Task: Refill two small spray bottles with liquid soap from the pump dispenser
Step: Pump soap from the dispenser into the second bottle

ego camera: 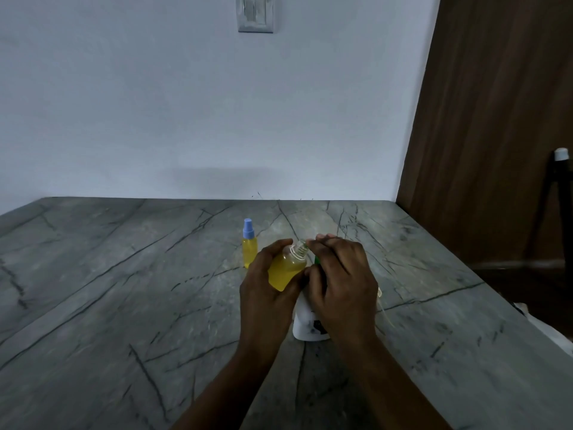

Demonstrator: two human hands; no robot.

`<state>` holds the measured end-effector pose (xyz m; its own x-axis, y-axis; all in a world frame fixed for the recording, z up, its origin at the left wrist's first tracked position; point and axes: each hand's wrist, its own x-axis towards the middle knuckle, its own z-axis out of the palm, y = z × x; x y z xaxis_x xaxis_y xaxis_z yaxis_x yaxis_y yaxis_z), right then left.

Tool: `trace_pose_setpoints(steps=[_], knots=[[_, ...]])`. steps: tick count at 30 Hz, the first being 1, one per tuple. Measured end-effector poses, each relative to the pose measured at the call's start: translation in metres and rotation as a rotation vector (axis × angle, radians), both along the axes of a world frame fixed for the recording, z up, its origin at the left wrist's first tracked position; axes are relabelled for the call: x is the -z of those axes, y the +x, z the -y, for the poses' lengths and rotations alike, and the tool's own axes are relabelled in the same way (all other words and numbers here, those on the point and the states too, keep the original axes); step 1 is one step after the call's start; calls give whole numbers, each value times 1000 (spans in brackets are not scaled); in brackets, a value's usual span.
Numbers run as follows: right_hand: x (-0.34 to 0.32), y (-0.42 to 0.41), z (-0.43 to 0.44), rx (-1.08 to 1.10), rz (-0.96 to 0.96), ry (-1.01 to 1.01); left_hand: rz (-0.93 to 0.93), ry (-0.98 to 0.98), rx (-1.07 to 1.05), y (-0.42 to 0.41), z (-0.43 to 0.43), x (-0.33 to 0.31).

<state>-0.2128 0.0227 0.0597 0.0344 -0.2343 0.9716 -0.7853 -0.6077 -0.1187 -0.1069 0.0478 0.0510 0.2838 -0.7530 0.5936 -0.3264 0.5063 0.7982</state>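
Note:
My left hand [263,293] grips a small clear spray bottle [286,270] holding yellow liquid, tilted to the right with its cap off and its threaded neck bare. My right hand [339,283] lies over the top of the white pump dispenser [305,321], fingers curled at the bottle's open neck; a bit of the green pump head [317,260] shows under it. Much of the dispenser is hidden by my right hand. A second small spray bottle [249,245], yellow liquid inside and a blue spray cap on, stands upright on the table [124,290] just left of my hands.
The grey veined stone table meets a white wall at the back. A brown wooden door [496,135] rises at the right, past the table's right edge. A dark stand with a white cap [561,156] is at far right. A wall switch [255,13] sits high up.

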Motion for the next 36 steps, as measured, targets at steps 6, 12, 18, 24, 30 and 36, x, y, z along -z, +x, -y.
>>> trace_pose_setpoints(steps=[6,12,18,24,30,36], knots=[[2,1,1,21,-26,0,28,10,-11,2,1,2],[-6,-4,-3,46,-76,30,36,-4,-24,0,1,0],[-13,-5,-7,28,-70,63,16,-20,-28,-4,-3,-7],[-14,-5,-7,3,-53,62,-1,-14,-29,-4,-3,-8],[-6,-3,-3,-21,-13,23,6,-6,-27,-4,-1,-5],[2,-1,0,-17,-3,1,10,6,-27,-2,0,-1]])
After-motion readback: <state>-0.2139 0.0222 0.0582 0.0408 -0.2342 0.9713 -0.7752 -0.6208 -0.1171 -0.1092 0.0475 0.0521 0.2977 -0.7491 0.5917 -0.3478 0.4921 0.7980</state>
